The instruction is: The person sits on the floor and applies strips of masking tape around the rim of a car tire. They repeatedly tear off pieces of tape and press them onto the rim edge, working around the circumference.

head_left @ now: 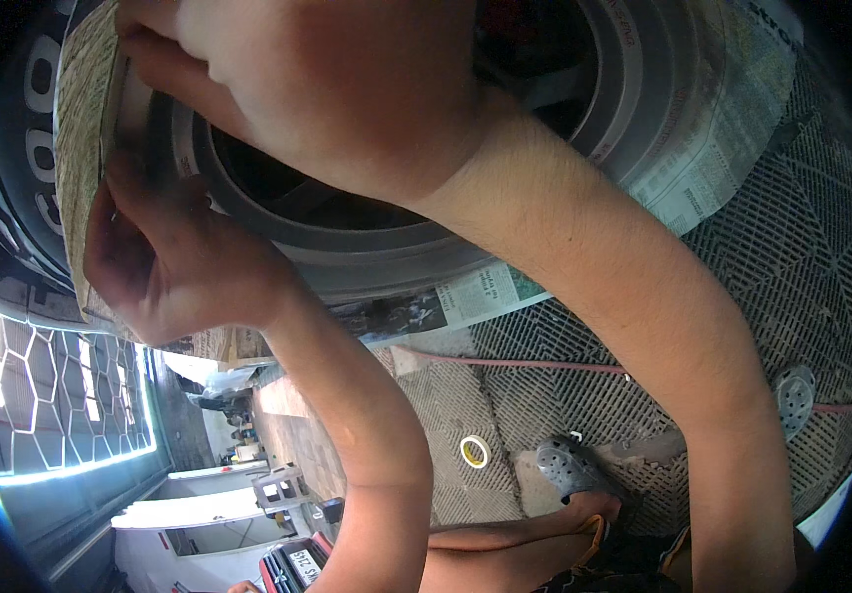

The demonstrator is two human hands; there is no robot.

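A dark wheel rim [426,242] takes up the upper middle, with newspaper [688,183] tucked around its outer side. Left of the wheel, a tan sheet that looks like newspaper [85,128] is seen at a steep slant. My left hand [199,252] pinches its lower edge, fingers curled and thumb pointing up. Higher up, my right hand [337,99] crosses in front of the rim. Its fingertips press together at the same sheet's edge, close to the picture's top. Whatever lies between those fingertips is partly hidden and blurred.
A roll of tape [475,452] lies on the grey grid floor mat [544,346]. A red hose [525,364] runs across the mat. My grey clogs [569,465] are below the wheel. Lettered dark bodywork [40,148] stands at far left, and a red car [292,563] shows lower left.
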